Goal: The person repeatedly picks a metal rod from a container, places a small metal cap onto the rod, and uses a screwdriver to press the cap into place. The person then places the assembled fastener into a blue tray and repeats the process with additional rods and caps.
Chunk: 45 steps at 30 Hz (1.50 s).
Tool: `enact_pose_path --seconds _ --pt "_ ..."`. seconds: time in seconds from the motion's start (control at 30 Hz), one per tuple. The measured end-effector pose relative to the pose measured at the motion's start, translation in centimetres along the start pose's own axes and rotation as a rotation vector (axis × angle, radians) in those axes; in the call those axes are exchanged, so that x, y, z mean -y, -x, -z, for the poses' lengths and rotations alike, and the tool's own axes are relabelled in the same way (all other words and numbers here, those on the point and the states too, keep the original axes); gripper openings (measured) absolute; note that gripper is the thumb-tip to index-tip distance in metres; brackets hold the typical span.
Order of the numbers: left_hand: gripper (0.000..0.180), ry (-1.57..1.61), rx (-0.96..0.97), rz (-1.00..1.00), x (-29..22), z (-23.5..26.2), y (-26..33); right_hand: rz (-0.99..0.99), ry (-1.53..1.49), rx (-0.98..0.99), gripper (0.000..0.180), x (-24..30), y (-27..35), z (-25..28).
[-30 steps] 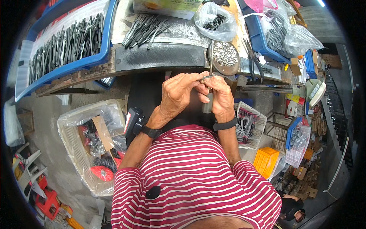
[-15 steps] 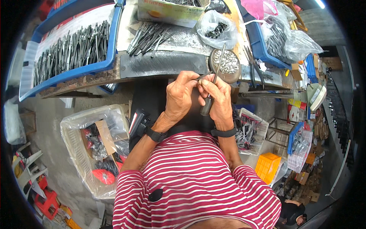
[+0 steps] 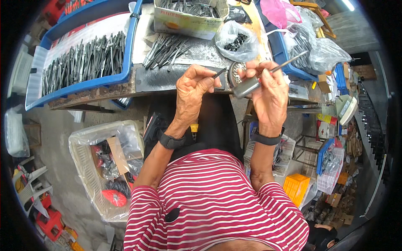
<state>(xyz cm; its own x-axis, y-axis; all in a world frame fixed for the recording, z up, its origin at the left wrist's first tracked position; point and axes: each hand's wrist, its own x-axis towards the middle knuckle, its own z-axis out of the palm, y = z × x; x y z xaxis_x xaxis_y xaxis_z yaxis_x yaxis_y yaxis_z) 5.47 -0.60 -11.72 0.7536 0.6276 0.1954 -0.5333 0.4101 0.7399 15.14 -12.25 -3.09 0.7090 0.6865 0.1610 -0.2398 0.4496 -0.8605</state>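
Above the metal workbench (image 3: 184, 79), the right hand (image 3: 270, 94) grips a grey-handled tool (image 3: 251, 85) with a thin shaft. Just beside it, the left hand (image 3: 190, 90) pinches a small dark metal piece (image 3: 219, 73) between thumb and fingertips.

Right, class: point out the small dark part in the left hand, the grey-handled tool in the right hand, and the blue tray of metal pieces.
small dark part (image 3: 219, 73), head view, its middle.
grey-handled tool (image 3: 246, 87), head view, the handle.
blue tray (image 3: 129, 46), head view, its right rim.

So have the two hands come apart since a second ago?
Yes. Earlier they were pressed together before the round tin; now the left hand sits left of it and the right hand, holding a tool, right of it.
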Motion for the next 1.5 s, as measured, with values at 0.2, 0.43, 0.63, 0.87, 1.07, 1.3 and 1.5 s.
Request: enact_pose_path --seconds 0.2,0.43,0.63,0.87,1.07,1.3,1.5 --pt "0.008 0.089 0.042 0.000 0.9 0.6 -0.6 0.411 0.302 0.125 0.013 0.3 -2.7 -3.3" --pt "0.008 0.115 0.032 0.021 1.0 0.9 -0.6 0.373 0.572 0.203 0.013 -0.3 -2.3 -4.6" --pt "0.007 0.128 0.043 -0.004 1.1 0.8 -0.7 0.644 0.430 0.119 0.011 2.5 -2.4 -5.2" --pt "0.008 0.116 0.036 0.026 1.2 0.9 -0.2 0.535 0.519 0.206 0.009 -0.7 -2.0 -5.2" --pt "0.009 0.096 0.067 0.006 1.3 1.0 -0.6 0.766 0.362 0.243 0.015 3.4 -1.6 -5.0" --pt "0.006 0.053 0.082 -0.009 1.0 0.8 -0.6 0.495 0.516 0.061 0.005 -1.8 -1.4 -3.7" --pt "0.014 0.145 -0.025 0.101 -0.1 -0.3 -0.2 0.423 0.607 -0.089 0.007 -2.0 0.1 -0.7"
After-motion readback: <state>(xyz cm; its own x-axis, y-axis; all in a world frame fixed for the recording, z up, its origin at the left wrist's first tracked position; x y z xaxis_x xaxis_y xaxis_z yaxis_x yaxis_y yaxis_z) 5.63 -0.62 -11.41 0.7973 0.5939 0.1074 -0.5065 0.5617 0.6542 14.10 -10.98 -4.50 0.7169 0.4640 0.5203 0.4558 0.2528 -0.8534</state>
